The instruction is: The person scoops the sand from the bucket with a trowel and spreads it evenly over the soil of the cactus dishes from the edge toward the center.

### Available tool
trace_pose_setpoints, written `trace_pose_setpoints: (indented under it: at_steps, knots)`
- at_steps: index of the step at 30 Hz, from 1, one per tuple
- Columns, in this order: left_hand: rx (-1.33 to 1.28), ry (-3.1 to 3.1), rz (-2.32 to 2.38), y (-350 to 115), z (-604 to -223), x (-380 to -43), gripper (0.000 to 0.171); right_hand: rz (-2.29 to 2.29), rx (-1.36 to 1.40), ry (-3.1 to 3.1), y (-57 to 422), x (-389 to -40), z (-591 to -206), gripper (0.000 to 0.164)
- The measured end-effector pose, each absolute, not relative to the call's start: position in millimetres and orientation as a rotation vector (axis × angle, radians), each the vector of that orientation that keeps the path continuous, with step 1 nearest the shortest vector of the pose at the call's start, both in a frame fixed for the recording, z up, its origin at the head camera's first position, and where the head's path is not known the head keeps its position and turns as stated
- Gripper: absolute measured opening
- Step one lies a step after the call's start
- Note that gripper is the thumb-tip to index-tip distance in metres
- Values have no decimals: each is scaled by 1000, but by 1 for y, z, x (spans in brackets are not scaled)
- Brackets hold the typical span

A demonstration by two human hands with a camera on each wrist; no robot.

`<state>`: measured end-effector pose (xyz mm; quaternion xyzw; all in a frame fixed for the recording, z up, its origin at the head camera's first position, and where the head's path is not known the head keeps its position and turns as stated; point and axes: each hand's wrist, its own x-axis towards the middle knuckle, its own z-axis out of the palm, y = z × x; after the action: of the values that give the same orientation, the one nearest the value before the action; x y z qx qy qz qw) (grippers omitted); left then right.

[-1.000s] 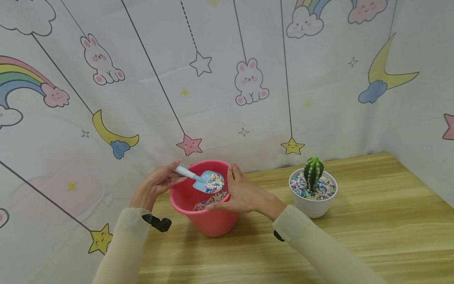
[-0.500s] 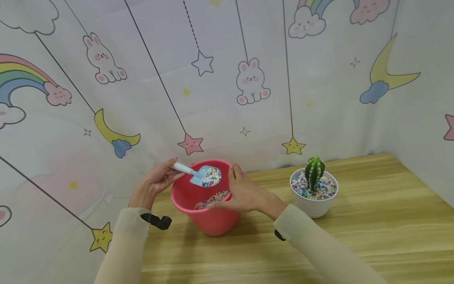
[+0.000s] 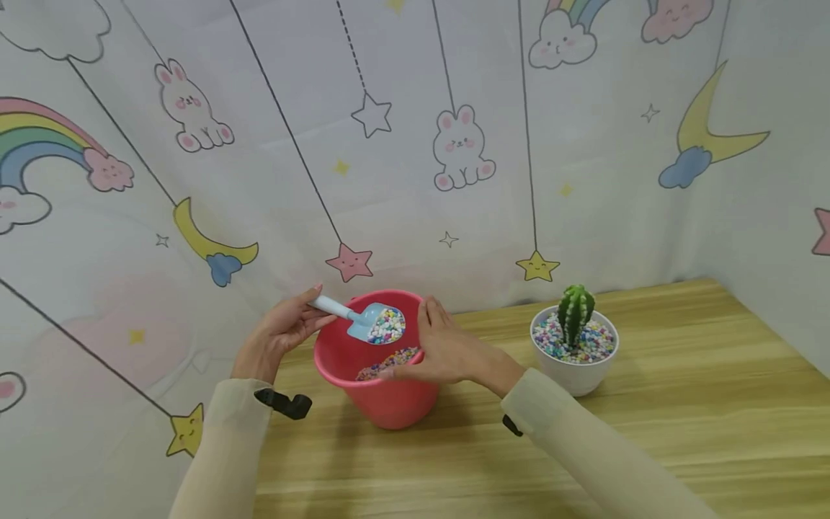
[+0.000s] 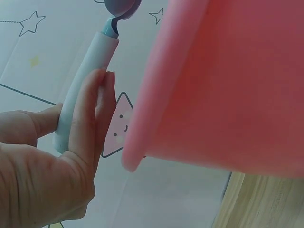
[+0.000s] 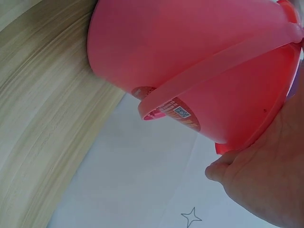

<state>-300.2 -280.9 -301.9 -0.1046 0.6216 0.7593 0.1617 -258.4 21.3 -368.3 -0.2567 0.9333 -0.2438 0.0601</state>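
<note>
My left hand (image 3: 282,330) holds a small toy shovel by its white handle (image 4: 85,90), fingers on one side and thumb on the other. The shovel's pale blue scoop (image 3: 358,329) carries multicoloured pebbles (image 3: 387,326) and hangs over the mouth of a pink bucket (image 3: 389,405). More small coloured pebbles (image 3: 389,363) lie inside the bucket, partly hidden by its front rim. My right hand (image 3: 450,353) grips the bucket's right rim, thumb along the front and fingers toward the back. In the right wrist view, the bucket's pink handle (image 5: 213,66) hangs down its side.
To the right stands a white pot (image 3: 573,375) with a green cactus (image 3: 574,317) set in coloured pebbles. The wooden table (image 3: 687,404) meets a white cloth backdrop (image 3: 402,216) printed with rabbits, stars and moons close behind the bucket.
The shovel has risen slightly and shifted a little left over the bucket, then stayed almost still over the last half second. My right hand keeps its place on the rim.
</note>
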Motion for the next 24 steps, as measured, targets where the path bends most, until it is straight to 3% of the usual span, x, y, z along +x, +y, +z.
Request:
trace_pose_setpoints:
  at_steps: [19, 24]
  knots:
    - [-329, 1843, 2160, -260, -304, -306, 38, -855, -881, 2790, 71, -251, -340, 126]
    - [-329, 1820, 2198, -250, -304, -302, 35, -808, -900, 2884, 87, -241, -334, 114]
